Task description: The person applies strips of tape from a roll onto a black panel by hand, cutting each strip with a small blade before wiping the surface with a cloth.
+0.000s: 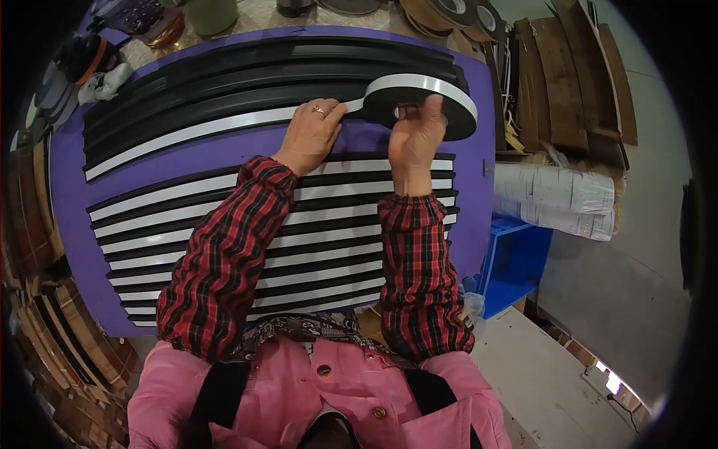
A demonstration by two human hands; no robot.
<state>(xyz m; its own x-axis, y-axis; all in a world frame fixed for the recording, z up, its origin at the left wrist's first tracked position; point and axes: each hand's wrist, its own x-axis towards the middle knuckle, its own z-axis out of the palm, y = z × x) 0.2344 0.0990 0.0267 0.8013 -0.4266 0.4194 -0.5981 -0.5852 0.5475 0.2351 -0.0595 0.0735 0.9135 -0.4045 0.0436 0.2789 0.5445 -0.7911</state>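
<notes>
My left hand (314, 133) is closed, its bent fingers pressed together on white tape (224, 123) along a long black strip. From under those fingers, the tape runs right to a large roll of tape (452, 112). My right hand (416, 138) grips this roll at its core, thumb up, some fingers hidden inside. Several bare black strips (224, 77) lie beyond the one under my left hand. Nearer my body, several black strips with white faces (329, 221) lie in rows, partly covered by my forearms.
The strips lie on a purple table (67, 194). More tape rolls (482, 19) sit at the far right edge. To the right are brown cardboard pieces (557, 82), a plastic-wrapped white bundle (557, 191) and a blue crate (516, 258). Jars and bottles (209, 15) stand at the far left.
</notes>
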